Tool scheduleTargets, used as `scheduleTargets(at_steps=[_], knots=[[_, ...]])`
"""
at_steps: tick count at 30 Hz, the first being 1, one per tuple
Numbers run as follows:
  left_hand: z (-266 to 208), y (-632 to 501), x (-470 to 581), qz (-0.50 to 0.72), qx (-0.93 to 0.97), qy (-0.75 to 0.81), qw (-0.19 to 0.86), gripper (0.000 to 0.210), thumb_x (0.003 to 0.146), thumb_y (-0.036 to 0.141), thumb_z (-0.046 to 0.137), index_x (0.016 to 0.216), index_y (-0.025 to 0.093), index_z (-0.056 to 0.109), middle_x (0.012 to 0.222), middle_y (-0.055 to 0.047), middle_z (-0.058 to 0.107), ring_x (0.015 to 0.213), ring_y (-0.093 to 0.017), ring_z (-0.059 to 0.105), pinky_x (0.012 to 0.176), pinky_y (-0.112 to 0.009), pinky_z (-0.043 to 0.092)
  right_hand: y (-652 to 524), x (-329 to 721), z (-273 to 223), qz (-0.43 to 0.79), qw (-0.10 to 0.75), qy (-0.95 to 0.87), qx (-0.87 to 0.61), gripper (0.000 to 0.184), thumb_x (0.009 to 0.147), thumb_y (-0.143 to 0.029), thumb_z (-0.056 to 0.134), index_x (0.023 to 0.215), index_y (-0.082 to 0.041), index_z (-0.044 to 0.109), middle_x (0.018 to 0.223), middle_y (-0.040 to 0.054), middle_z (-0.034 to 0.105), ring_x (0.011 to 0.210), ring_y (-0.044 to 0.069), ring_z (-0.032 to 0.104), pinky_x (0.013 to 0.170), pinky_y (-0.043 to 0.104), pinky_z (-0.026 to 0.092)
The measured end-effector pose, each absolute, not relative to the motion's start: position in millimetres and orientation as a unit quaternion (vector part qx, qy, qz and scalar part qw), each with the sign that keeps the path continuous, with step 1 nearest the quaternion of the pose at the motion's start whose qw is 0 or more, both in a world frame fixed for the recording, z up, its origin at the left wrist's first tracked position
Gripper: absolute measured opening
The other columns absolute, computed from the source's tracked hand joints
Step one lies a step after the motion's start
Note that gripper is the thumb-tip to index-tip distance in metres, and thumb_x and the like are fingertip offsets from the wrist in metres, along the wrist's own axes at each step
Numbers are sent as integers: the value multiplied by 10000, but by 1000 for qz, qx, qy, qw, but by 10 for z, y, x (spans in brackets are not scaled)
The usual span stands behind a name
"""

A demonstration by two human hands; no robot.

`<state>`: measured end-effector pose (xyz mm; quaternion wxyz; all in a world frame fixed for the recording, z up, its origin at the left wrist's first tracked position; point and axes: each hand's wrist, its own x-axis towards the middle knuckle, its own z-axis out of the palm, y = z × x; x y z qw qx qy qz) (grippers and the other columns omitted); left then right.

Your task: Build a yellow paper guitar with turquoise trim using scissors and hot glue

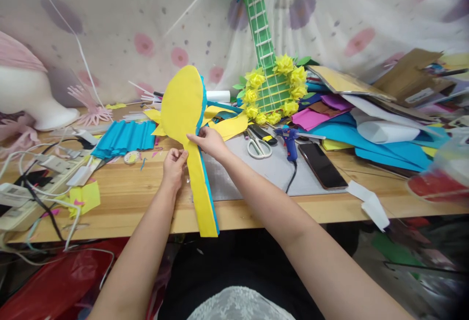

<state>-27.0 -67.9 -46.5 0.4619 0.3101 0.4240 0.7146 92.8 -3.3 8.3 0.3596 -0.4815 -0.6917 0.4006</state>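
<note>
A yellow paper guitar shape (183, 99) with blue edging stands tilted over the table's front edge, its rounded body up and its long neck pointing down. On the left side, where body meets neck, my left hand (175, 167) pinches the edge between thumb and fingers. My right hand (208, 142) grips the opposite side at about the same height, thumb on the yellow face and fingers behind. Behind the shape, yellow paper pieces (230, 127) are partly hidden. Pleated blue crepe paper (123, 138) lies to the left.
A green paper guitar (269, 85) with yellow flowers leans on the back curtain. Scissors (259, 148), a blue glue gun (290, 144) and a phone (322, 165) lie right on a grey mat (238, 183). Stacked coloured sheets (392, 146) fill the right; power strips (22, 212) and cables the left.
</note>
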Motion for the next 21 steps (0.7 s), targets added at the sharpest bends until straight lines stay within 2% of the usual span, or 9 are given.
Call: scheduleTargets(at_steps=[4,7,9,14,21], knots=[[-487,-680,-276,717,320,416,459,558,472,297,845,619,188,319,601,67,539,537,-75,547,499,-175,411,-44,931,71,458,352,-679,-453,341,760,-429,610,627,-203,391,518,-53,473,415,72,470,407,190,362],[-494,-672,-273,714,327,414,461,553,484,301,841,619,188,316,605,65,542,545,-74,548,501,-173,409,-40,956,113,489,341,-665,-451,355,776,-461,592,637,-205,389,496,-44,486,402,79,481,388,190,379],[-493,-668,-273,713,326,413,463,555,477,302,843,617,187,318,594,69,533,535,-70,539,486,-167,394,-25,964,147,474,340,-667,-464,371,797,-481,561,620,-201,393,494,-25,510,404,80,489,387,186,382],[-501,-666,-290,721,322,405,461,545,471,274,848,607,182,328,608,61,546,560,-67,546,518,-168,408,5,963,173,415,334,-698,-479,344,846,-398,516,594,-192,407,476,-17,522,399,75,494,404,175,389],[-511,-681,-290,713,336,411,458,521,499,279,833,608,184,332,614,60,536,567,-70,538,508,-173,390,56,1005,222,457,320,-676,-482,413,819,-536,513,612,-186,440,495,-2,546,400,90,524,372,187,417]])
